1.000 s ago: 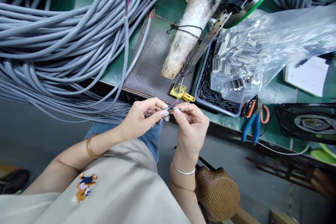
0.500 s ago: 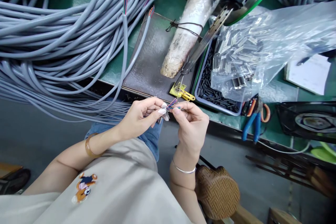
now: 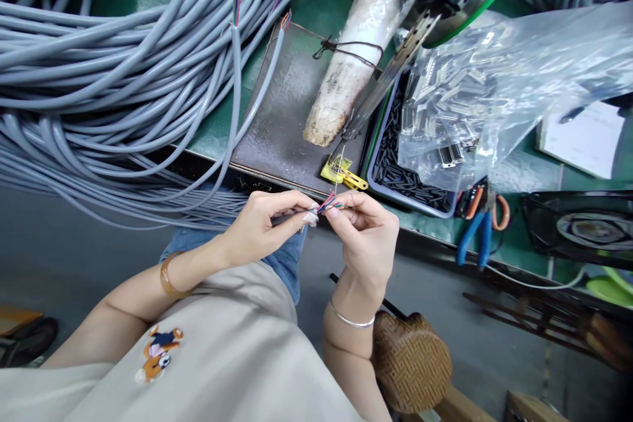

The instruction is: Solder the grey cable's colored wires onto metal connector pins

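Thin coloured wires (image 3: 326,202), red, blue and green among them, fan out between my two hands at the bench edge. My left hand (image 3: 277,221) is closed around the grey cable end they come from, mostly hidden by the fingers; white wraps cover some fingertips. With thumb and forefinger my right hand (image 3: 360,221) pinches the loose wire ends. Just beyond the hands, a strand of solder wire (image 3: 340,168) hangs below a metal holder (image 3: 390,79). Close by on the bench lie a yellow clip (image 3: 352,179) and a small yellow pad (image 3: 332,170).
Big coils of grey cable (image 3: 123,59) fill the left side. A tray (image 3: 415,201) of small black tubes stands right of a white wrapped cylinder (image 3: 341,72). Beyond are a plastic bag (image 3: 499,92) of metal connectors, blue-handled pliers (image 3: 477,231) and a stool (image 3: 415,362).
My right hand has shifted slightly right, its fingertips moving along the wires. My left fingers have straightened a little, and the wires spread more visibly between the hands.
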`<state>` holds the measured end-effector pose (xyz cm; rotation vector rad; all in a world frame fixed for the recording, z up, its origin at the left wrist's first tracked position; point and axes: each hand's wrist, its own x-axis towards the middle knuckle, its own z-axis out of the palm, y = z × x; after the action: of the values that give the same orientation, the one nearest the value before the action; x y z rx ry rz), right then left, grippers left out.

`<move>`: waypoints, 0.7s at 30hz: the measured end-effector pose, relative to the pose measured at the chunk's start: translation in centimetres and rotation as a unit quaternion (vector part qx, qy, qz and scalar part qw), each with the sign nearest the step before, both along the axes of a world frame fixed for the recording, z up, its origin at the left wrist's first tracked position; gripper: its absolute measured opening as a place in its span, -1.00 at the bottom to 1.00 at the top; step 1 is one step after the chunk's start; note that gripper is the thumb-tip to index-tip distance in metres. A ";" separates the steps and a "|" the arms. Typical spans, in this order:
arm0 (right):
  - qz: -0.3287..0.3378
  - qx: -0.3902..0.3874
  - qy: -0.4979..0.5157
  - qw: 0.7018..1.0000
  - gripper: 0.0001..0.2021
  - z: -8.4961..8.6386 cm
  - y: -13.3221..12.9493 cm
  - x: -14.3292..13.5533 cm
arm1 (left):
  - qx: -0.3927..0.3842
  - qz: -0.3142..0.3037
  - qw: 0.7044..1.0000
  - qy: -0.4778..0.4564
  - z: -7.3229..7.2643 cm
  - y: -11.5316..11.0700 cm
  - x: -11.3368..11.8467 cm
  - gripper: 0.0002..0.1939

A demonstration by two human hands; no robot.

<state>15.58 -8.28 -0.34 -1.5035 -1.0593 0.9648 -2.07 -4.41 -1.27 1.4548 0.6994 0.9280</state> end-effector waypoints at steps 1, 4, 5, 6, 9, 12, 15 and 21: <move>0.002 -0.001 0.002 1.000 -0.88 0.0 0.0 0.0 | 0.012 0.001 1.000 0.009 0.0 0.0 0.0 -0.84; 0.001 -0.006 0.003 1.000 -0.86 0.0 -0.1 0.1 | 0.041 0.002 0.999 0.028 0.0 0.1 -0.1 -0.82; 0.000 -0.008 0.002 1.000 -0.85 0.1 -0.1 0.1 | 0.048 0.001 0.998 0.030 0.0 0.1 -0.1 -0.82; 0.000 -0.010 0.002 1.000 -0.84 0.1 -0.1 0.1 | 0.053 0.000 0.998 0.032 0.0 0.1 -0.1 -0.82; 0.003 -0.014 0.001 1.000 -0.82 0.3 -0.1 0.2 | 0.064 -0.004 0.997 0.041 0.0 0.1 -0.1 -0.83; 0.014 -0.011 0.006 1.000 -0.84 0.5 0.0 0.3 | 0.070 -0.006 0.996 0.057 -0.1 0.1 -0.1 -0.83; 0.027 -0.012 0.001 1.000 -0.86 0.7 0.1 0.4 | 0.080 -0.005 0.994 0.072 -0.2 0.1 -0.2 -0.83; 0.015 0.002 -0.027 1.000 -0.82 0.3 -0.5 -0.3 | -0.079 0.005 0.997 0.008 -0.2 -0.3 0.6 -0.82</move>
<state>15.28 -8.77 -0.04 -1.5216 -1.1252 0.9466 -1.51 -4.70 -1.50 1.3213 0.7759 0.8508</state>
